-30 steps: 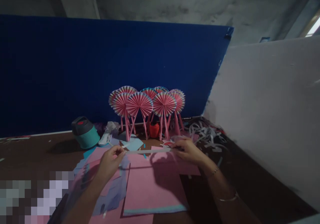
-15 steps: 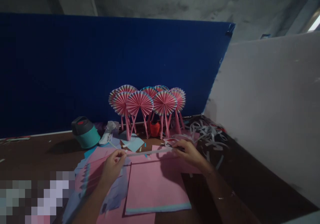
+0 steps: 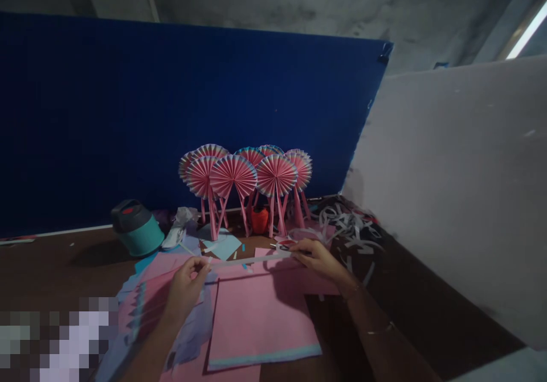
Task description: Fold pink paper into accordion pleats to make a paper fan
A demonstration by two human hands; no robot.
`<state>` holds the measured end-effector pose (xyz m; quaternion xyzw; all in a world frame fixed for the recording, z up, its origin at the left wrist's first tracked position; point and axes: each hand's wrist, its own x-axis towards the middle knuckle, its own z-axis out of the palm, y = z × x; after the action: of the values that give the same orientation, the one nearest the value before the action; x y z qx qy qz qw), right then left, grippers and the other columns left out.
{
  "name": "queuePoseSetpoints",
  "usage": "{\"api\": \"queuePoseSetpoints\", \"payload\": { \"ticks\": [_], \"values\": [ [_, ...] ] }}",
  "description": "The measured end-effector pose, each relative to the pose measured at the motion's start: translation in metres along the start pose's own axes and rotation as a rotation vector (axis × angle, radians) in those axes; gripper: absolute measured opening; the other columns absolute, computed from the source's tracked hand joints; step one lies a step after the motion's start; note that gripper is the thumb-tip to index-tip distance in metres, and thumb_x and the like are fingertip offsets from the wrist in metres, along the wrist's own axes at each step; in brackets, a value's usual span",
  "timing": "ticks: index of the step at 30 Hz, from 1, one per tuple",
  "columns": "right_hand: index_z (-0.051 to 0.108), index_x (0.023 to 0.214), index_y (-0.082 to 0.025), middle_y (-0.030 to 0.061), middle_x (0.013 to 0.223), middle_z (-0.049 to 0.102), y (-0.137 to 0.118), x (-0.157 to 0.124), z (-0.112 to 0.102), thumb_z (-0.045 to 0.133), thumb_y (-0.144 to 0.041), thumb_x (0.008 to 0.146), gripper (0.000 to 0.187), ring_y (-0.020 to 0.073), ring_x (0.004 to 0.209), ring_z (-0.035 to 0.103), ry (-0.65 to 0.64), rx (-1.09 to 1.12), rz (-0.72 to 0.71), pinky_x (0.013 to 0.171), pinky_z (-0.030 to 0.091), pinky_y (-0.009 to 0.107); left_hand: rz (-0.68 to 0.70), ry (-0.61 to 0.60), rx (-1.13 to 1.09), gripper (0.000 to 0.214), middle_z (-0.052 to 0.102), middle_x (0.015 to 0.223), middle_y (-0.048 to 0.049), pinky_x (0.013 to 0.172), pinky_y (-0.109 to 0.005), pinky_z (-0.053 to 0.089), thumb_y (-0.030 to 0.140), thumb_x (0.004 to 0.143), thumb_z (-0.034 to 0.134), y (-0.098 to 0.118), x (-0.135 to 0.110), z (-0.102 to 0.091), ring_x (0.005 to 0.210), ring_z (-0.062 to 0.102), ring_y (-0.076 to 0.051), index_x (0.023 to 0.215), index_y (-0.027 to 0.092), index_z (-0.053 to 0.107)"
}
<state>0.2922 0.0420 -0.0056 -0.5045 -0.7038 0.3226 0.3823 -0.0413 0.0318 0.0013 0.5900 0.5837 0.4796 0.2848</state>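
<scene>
A narrow pale strip of tape [image 3: 252,260] is stretched almost level between my hands, above the far edge of a pink paper sheet [image 3: 265,319]. My left hand [image 3: 186,285] pinches its left end between thumb and fingertips. At the other end, my right hand [image 3: 318,259] is closed on the strip, palm down. The pink sheet lies flat with a light blue band along its near edge. Just beyond my right fingertips is a small reddish and grey object [image 3: 282,246], partly hidden, its kind unclear.
Several pink pleated paper fans [image 3: 233,178] stand on crossed legs at the back, around a red object [image 3: 259,221]. A teal and black container [image 3: 139,231] stands left. Pleated pink paper [image 3: 149,299] lies left of the sheet; curled white strips [image 3: 352,222] heap at right. A blue panel [image 3: 273,97] rises behind.
The view has shifted slightly, so everything sits a little further left. Both hands keep the strip stretched in nearly the same place over the sheet.
</scene>
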Motion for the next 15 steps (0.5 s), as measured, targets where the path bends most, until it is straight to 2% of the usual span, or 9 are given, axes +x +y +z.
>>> {"api": "queuePoseSetpoints", "payload": {
  "ticks": [7, 11, 13, 15],
  "values": [
    [0.075, 0.084, -0.017, 0.0091, 0.089, 0.073, -0.004, 0.001, -0.004, 0.057, -0.024, 0.079, 0.021, 0.0218, 0.082, 0.064, -0.002, -0.093, -0.061, 0.076, 0.050, 0.032, 0.090, 0.047, 0.108, 0.025, 0.063, 0.070, -0.0017, 0.072, -0.032, 0.047, 0.046, 0.072, 0.053, 0.006, -0.006, -0.001, 0.072, 0.059, -0.021, 0.070, 0.021, 0.058],
    [0.075, 0.094, -0.018, 0.0076, 0.083, 0.073, -0.006, 0.002, -0.006, 0.053, -0.023, 0.080, 0.026, 0.0210, 0.078, 0.064, 0.010, -0.135, -0.110, 0.072, 0.049, 0.031, 0.132, 0.100, 0.174, 0.025, 0.064, 0.072, -0.0017, 0.073, -0.032, 0.047, 0.045, 0.076, 0.051, 0.009, -0.009, -0.002, 0.073, 0.060, -0.021, 0.071, 0.022, 0.058],
    [0.075, 0.094, -0.018, 0.0074, 0.080, 0.072, -0.008, 0.002, -0.008, 0.053, -0.024, 0.079, 0.028, 0.0210, 0.076, 0.063, 0.047, -0.143, -0.115, 0.071, 0.048, 0.032, 0.196, 0.137, 0.201, 0.024, 0.064, 0.072, -0.0013, 0.072, -0.031, 0.047, 0.043, 0.078, 0.051, 0.010, -0.010, -0.002, 0.072, 0.060, -0.020, 0.072, 0.022, 0.058],
    [0.076, 0.087, -0.018, 0.0070, 0.076, 0.072, -0.010, 0.003, -0.008, 0.052, -0.027, 0.079, 0.026, 0.0206, 0.072, 0.063, 0.078, -0.116, -0.093, 0.068, 0.048, 0.031, 0.318, 0.194, 0.239, 0.020, 0.064, 0.072, -0.0012, 0.073, -0.031, 0.047, 0.039, 0.081, 0.051, 0.011, -0.012, 0.000, 0.072, 0.061, -0.020, 0.073, 0.022, 0.058]
  ]
}}
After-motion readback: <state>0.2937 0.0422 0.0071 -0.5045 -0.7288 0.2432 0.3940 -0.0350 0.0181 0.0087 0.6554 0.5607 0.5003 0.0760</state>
